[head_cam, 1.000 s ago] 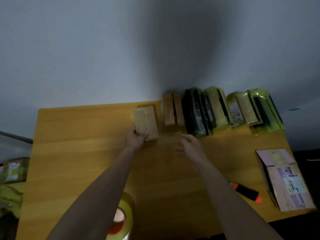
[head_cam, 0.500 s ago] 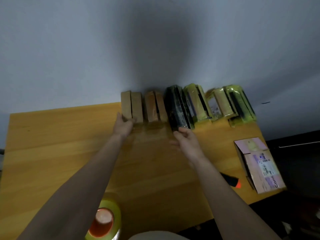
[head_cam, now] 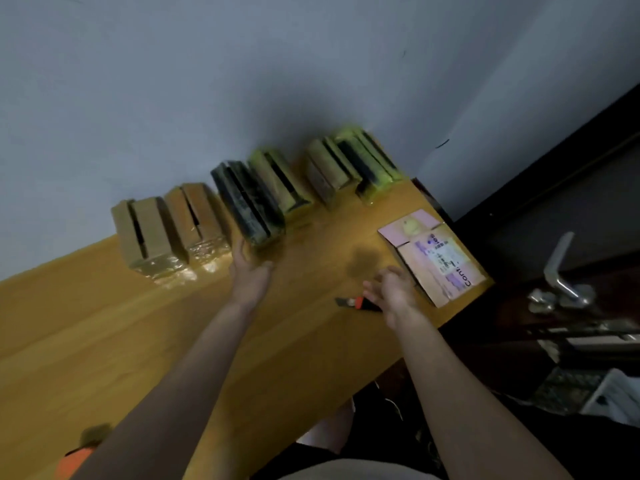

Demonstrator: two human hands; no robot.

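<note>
Left hand (head_cam: 250, 273), right hand (head_cam: 393, 294): grips released. Right hovers by labelled box (head_cam: 438, 258); we could shove it off worktop (head_cam: 104, 323).

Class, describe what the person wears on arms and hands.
The left forearm and right forearm are bare to the picture's edge, no sleeve showing. The left hand and right hand wear no gloves; no watch, bracelet or ring shows in this blurred picture.

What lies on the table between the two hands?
Head view: an orange-and-black cutter, close against the right hand; from it to the left hand, bare table.
</note>
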